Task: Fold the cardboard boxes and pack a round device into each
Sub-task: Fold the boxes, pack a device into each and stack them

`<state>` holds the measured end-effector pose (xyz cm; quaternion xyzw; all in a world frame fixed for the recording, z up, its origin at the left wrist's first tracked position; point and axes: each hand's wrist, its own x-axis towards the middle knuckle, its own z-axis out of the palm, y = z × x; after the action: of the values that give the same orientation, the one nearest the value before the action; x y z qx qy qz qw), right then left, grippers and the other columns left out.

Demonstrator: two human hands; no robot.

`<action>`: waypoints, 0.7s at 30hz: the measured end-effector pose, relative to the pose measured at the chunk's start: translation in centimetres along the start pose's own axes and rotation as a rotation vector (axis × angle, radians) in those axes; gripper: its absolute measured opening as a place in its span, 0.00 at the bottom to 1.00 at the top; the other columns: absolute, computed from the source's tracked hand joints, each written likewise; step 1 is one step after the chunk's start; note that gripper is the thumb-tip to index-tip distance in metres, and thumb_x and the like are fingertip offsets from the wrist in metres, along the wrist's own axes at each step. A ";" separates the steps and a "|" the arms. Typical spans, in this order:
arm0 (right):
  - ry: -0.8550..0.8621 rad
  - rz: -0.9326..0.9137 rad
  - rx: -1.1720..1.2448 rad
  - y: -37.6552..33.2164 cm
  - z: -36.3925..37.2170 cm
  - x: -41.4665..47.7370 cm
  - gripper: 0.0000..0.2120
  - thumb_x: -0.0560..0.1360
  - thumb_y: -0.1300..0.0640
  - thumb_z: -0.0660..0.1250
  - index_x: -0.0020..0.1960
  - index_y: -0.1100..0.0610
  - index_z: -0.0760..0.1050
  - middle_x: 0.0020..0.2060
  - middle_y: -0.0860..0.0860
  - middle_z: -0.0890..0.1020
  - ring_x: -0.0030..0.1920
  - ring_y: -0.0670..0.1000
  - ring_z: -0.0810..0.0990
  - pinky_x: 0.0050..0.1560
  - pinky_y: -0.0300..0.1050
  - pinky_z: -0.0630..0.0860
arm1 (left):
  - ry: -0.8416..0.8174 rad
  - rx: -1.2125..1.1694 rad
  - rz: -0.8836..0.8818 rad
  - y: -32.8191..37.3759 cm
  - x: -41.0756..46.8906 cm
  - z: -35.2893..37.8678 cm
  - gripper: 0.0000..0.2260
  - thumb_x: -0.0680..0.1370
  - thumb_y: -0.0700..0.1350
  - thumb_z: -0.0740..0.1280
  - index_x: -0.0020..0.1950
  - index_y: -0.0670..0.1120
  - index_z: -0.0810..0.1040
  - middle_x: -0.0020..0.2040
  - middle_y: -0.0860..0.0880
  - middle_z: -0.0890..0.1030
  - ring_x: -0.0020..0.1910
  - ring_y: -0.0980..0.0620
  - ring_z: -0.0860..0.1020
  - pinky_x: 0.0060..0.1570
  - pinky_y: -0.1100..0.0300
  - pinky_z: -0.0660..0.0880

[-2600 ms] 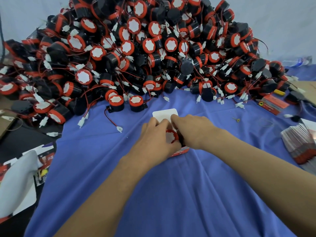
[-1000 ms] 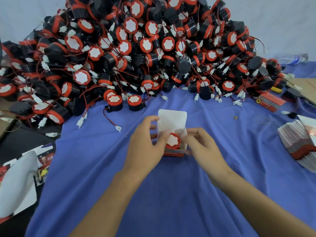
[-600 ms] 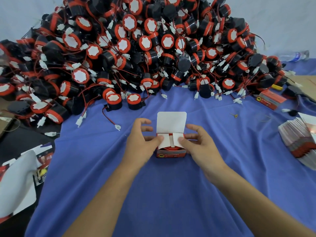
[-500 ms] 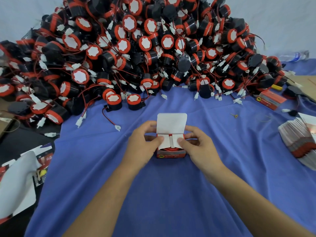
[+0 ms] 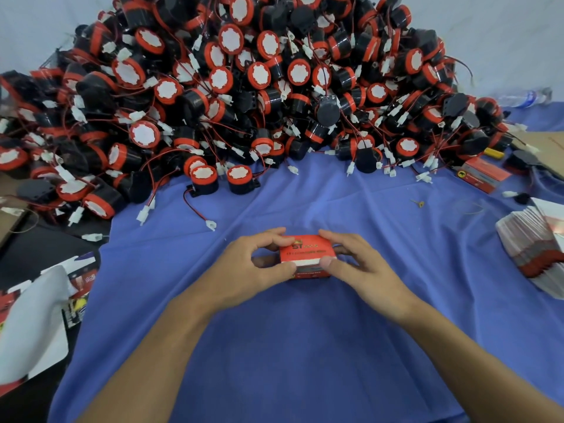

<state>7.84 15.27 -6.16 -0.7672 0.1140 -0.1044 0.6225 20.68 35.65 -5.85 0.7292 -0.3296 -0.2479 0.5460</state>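
Just on your side of the heap of round devices [image 5: 244,87], on the blue cloth [image 5: 305,346] that covers the desk, the red box [image 5: 306,254] lies lid up between your hands. Your left grip [image 5: 253,270] curls round its left end and your right grip [image 5: 357,264] round its right end, so both are holding the box, with the thumbs [image 5: 283,271] meeting on the face turned away from the heap. No device shows inside, since the lid covers the opening. A white strip [image 5: 306,263] runs along that same face under the lid's edge, so I judge the tuck flap is not fully home and closing the lid is the step in hand. Steady the two ends with your fingers only, because thin card will likely bow if you squeeze it. Slide the flap down behind the front wall with both thumbs together, evenly, so that neither corner creases. If it resists, suspect a wire or its white plug caught at the rim, then lift the lid and tuck that in rather than forcing it. At the heap's right-hand foot lies another red box [image 5: 482,177] that looks closed, and beyond it, further right and nearer you, a stack of flat blanks [image 5: 534,248]. Two loose devices [image 5: 203,178] stand at the heap's front foot, close enough to be easy picks.
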 end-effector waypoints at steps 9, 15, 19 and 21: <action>-0.007 -0.166 -0.225 1.2 -0.5 0.4 0.23 0.76 0.60 0.76 0.67 0.43 0.78 0.67 0.38 0.76 0.67 0.43 0.77 0.59 0.44 0.81 | 0.076 0.449 0.157 -0.3 0.5 -0.2 0.14 0.76 0.58 0.74 0.60 0.59 0.82 0.65 0.66 0.75 0.64 0.71 0.74 0.60 0.70 0.74; 0.009 -0.250 -0.352 1.0 -0.5 1.2 0.17 0.79 0.55 0.72 0.61 0.35 0.80 0.67 0.41 0.77 0.69 0.38 0.74 0.50 0.35 0.79 | 0.111 0.659 0.339 -0.6 0.5 0.3 0.20 0.81 0.62 0.62 0.64 0.52 0.82 0.70 0.59 0.75 0.68 0.63 0.68 0.67 0.71 0.63; 0.016 -0.256 -0.402 1.1 -0.6 1.5 0.14 0.79 0.55 0.72 0.63 0.43 0.82 0.67 0.46 0.78 0.67 0.38 0.75 0.50 0.31 0.76 | 0.133 0.682 0.434 -0.4 0.4 0.2 0.16 0.84 0.58 0.62 0.66 0.53 0.81 0.63 0.58 0.80 0.60 0.59 0.73 0.63 0.68 0.67; -0.016 -0.256 -0.415 1.1 -0.7 1.3 0.15 0.80 0.55 0.71 0.66 0.44 0.81 0.70 0.44 0.75 0.62 0.42 0.80 0.51 0.31 0.76 | 0.142 0.693 0.477 -0.4 0.3 0.3 0.13 0.84 0.57 0.63 0.64 0.54 0.81 0.62 0.59 0.80 0.58 0.58 0.74 0.61 0.69 0.67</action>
<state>8.77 14.00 -7.12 -0.8876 0.0298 -0.1510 0.4341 20.75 35.32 -6.29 0.7884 -0.5143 0.0618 0.3319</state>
